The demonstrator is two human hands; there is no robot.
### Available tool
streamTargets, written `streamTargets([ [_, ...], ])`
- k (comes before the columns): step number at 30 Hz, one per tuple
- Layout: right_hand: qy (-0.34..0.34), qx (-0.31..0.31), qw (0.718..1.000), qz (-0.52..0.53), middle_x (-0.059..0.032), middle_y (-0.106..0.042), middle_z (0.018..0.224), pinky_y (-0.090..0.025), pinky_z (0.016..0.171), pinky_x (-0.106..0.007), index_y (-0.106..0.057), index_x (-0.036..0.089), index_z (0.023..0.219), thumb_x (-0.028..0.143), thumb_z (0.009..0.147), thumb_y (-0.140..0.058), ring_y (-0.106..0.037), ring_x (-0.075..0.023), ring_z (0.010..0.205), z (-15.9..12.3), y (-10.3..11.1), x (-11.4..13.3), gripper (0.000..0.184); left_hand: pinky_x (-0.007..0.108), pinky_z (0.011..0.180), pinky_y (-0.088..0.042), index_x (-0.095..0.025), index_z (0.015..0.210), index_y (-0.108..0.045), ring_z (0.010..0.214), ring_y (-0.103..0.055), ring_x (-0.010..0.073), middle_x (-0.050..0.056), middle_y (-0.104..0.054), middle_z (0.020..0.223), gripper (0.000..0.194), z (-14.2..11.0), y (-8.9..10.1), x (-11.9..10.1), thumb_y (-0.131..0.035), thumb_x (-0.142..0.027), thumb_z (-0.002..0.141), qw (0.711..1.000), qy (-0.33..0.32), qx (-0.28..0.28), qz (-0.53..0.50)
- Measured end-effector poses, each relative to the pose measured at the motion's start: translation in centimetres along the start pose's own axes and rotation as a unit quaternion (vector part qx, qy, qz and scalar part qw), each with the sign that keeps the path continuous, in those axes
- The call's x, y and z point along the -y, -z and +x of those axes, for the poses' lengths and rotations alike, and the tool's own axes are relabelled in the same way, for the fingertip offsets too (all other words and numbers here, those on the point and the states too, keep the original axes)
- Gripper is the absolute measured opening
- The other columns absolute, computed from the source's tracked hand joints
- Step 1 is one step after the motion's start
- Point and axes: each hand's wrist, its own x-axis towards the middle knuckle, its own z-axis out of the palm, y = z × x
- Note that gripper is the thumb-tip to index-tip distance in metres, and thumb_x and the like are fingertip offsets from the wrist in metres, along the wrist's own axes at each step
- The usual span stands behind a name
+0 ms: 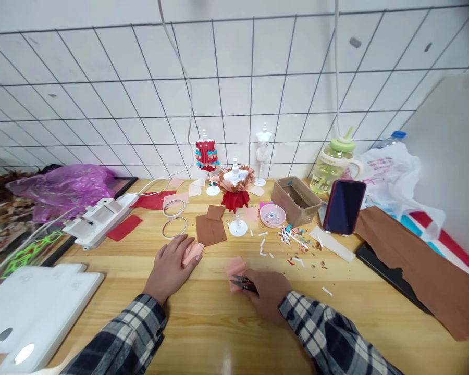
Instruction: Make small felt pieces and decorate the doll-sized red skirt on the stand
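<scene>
My left hand (pixel 170 268) rests on the wooden table with a folded piece of pink crepe paper (pixel 193 253) between thumb and fingers. In my right hand (pixel 271 292) is a small pair of dark scissors (pixel 245 283), its blades apart and pointing left. Beneath the blades lies another piece of pink crepe paper (pixel 235 266), flat on the tabletop. Beyond both hands stands a small white dress form (pixel 237 227) wearing a red skirt (pixel 235 201) and a fringed pink-and-brown layer (pixel 247 179). Brown paper squares (pixel 211 229) lie just left of its base.
Two metal rings (pixel 174 227) lie left of the brown squares. Paper scraps (pixel 293 237) surround a pink dish (pixel 272 215) and cardboard box (pixel 297 200). A phone (pixel 344 207) stands at right. Behind are a red-dressed form (pixel 207 156) and a bare form (pixel 262 146). A power strip (pixel 103 221) sits left.
</scene>
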Motion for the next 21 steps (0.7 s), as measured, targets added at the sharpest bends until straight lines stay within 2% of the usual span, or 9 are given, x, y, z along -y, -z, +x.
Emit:
streamTargets([
  [3,0.008,0.009,1.000,0.013,-0.0079,-0.073,0.100,-0.047,0.071,-0.037,-0.061,0.028,0.115,0.058,0.092,-0.037,-0.069,-0.0290,0.087,0.1,0.0,-0.2,0.045,0.049,0.107,-0.032,-0.023,0.132,-0.052,0.134,-0.041,0.0292,0.012,-0.048,0.143,0.055,-0.1,0.1,0.2,-0.048,-0.055,0.088,1.000,0.001,0.005,-0.010],
  [8,0.017,0.041,0.999,-0.007,-0.0075,-0.074,0.098,-0.045,0.067,-0.034,-0.060,0.027,0.115,0.048,0.091,-0.044,-0.069,-0.0280,0.083,0.7,-0.3,-0.8,0.036,0.049,0.107,-0.032,-0.021,0.137,-0.047,0.133,-0.042,0.0289,0.013,-0.048,0.144,0.056,-0.3,0.0,0.7,-0.047,-0.052,0.090,1.000,0.006,0.001,-0.019],
  [11,0.013,0.044,0.999,-0.005,-0.0078,-0.074,0.097,-0.044,0.066,-0.033,-0.061,0.025,0.112,0.041,0.089,-0.046,-0.069,-0.0280,0.084,0.8,-0.3,-1.3,0.032,0.046,0.106,-0.034,-0.020,0.135,-0.048,0.131,-0.044,0.0284,0.013,-0.051,0.140,0.054,-0.4,0.1,0.4,-0.046,-0.050,0.091,1.000,0.011,-0.021,-0.011],
  [13,0.019,0.040,0.999,0.008,-0.0067,-0.074,0.097,-0.043,0.066,-0.033,-0.060,0.026,0.113,0.037,0.086,-0.049,-0.069,-0.0274,0.085,0.8,-0.2,-1.6,0.031,0.046,0.102,-0.036,-0.021,0.133,-0.051,0.125,-0.047,0.0307,0.013,-0.053,0.136,0.055,-0.4,0.2,-0.1,-0.049,-0.053,0.088,0.998,0.036,-0.047,0.013],
  [16,0.056,0.018,0.998,0.028,-0.0037,-0.073,0.100,-0.042,0.068,-0.031,-0.059,0.028,0.115,0.031,0.081,-0.053,-0.068,-0.0258,0.087,0.9,0.0,-1.8,0.034,0.049,0.096,-0.036,-0.021,0.131,-0.053,0.112,-0.051,0.0344,0.014,-0.059,0.125,0.060,0.4,0.3,-1.0,-0.054,-0.058,0.084,0.989,0.094,-0.102,0.055],
  [18,0.073,-0.001,0.997,0.029,-0.0030,-0.072,0.100,-0.042,0.069,-0.031,-0.060,0.028,0.114,0.029,0.080,-0.053,-0.067,-0.0250,0.088,1.3,0.1,-1.8,0.034,0.049,0.095,-0.035,-0.019,0.128,-0.053,0.109,-0.051,0.0351,0.015,-0.060,0.119,0.061,1.4,0.2,-1.2,-0.054,-0.059,0.082,0.985,0.107,-0.124,0.056],
  [21,0.063,-0.015,0.998,0.016,-0.0043,-0.072,0.098,-0.041,0.068,-0.030,-0.061,0.024,0.110,0.029,0.080,-0.053,-0.066,-0.0245,0.087,2.0,0.3,-1.9,0.032,0.048,0.093,-0.035,-0.019,0.128,-0.053,0.108,-0.051,0.0345,0.014,-0.059,0.120,0.058,2.9,-0.2,-0.6,-0.051,-0.057,0.084,0.990,0.096,-0.101,0.032],
])
